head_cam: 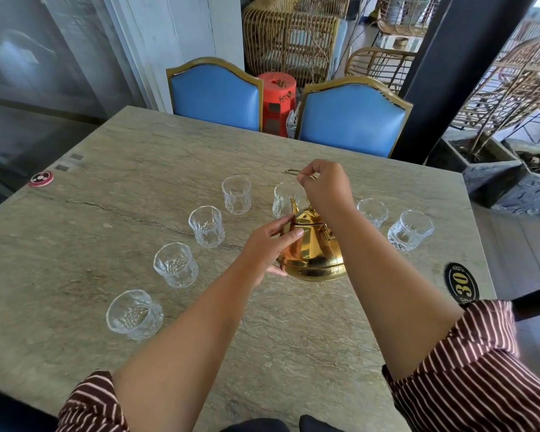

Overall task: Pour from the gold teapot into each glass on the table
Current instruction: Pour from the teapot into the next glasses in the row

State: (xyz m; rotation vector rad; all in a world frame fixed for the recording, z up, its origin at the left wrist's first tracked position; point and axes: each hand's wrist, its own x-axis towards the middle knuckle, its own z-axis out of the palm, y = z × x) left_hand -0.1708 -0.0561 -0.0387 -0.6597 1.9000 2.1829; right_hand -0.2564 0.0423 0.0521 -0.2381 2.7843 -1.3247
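Head view: stone-top table [138, 157] carries everything; two blue chairs [215, 92] stand beyond both hands. Gold teapot [312, 251] sits on the table directly under the hands, spout pointing away toward the middle glass. Polished metal, rigid, likely slick; weight depends on the fill, which is not visible. Best hold judged as the top bail handle, with a second hand steadying the body or lid.

Seven cut-pattern glasses [206, 226] arc around the pot: four left of the left hand, one beyond the spout, two right of the right forearm. All look empty, thick-walled but breakable, and light enough to tip if the spout knocks a rim.

Left hand [272, 244] is cupped against the pot's left flank, fingers curled on the body, thumb near the lid. Right hand [321, 185] is raised above the pot, fingertips pinched on a thin gold handle loop [292, 172]. Black oval number plate [461, 282] lies right of the right forearm.
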